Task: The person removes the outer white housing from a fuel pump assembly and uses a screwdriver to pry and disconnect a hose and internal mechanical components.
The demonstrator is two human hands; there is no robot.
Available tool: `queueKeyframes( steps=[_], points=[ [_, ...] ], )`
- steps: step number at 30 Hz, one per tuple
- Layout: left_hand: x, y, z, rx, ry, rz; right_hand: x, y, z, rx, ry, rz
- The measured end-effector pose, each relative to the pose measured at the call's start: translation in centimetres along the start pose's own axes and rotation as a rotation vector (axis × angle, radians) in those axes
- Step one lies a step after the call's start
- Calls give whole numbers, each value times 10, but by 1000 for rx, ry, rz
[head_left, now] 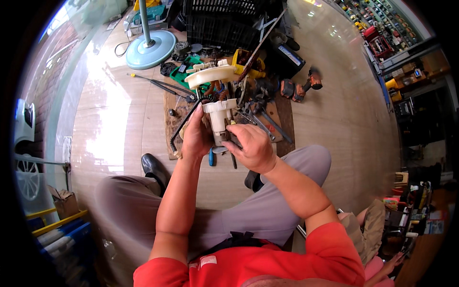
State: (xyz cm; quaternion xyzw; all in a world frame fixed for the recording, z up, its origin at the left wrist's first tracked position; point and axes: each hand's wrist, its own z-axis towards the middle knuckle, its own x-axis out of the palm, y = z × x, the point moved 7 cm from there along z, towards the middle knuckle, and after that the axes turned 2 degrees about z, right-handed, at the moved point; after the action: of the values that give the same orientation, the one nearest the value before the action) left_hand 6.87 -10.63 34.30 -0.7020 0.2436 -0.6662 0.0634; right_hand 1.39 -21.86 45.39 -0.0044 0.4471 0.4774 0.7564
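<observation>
A white plastic fuel pump module (220, 115) is held up in front of me, with a round cream flange (210, 75) at its far end. Wires and a reddish-brown ribbed hose run between the flange and the body. My left hand (197, 136) wraps round the module's left side. At its near right end my right hand (253, 147) pinches with thumb and forefinger; whether a small part sits between those fingertips is too small to tell. A black hose (178, 131) hangs on the left, close to my left hand.
Beneath the module lies a wooden board (284, 119) with several tools. A cordless drill (306, 86) lies to the right, near a black box (287, 57). Farther off are a black crate (215, 28) and a pale blue round stand base (150, 49). Another person sits at lower right.
</observation>
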Motion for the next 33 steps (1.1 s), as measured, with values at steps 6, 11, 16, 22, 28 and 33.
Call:
queueKeyframes(
  steps=[6,11,16,22,28,33],
  points=[
    [21,-7,-2,50,44,52,-1,4,1,-53,-22,-112],
    [10,-2,0,11,36,40,0,4,2,-37,-19,-108],
    [15,0,-2,0,68,38,0,2,-1,-19,-14,-123],
    [0,2,5,-13,80,74,6,-4,-5,18,-29,-82],
    [8,5,8,-71,78,17,4,-12,-2,116,-30,38],
    [0,12,9,-108,43,-26,6,-17,-3,184,-13,113]
  ],
)
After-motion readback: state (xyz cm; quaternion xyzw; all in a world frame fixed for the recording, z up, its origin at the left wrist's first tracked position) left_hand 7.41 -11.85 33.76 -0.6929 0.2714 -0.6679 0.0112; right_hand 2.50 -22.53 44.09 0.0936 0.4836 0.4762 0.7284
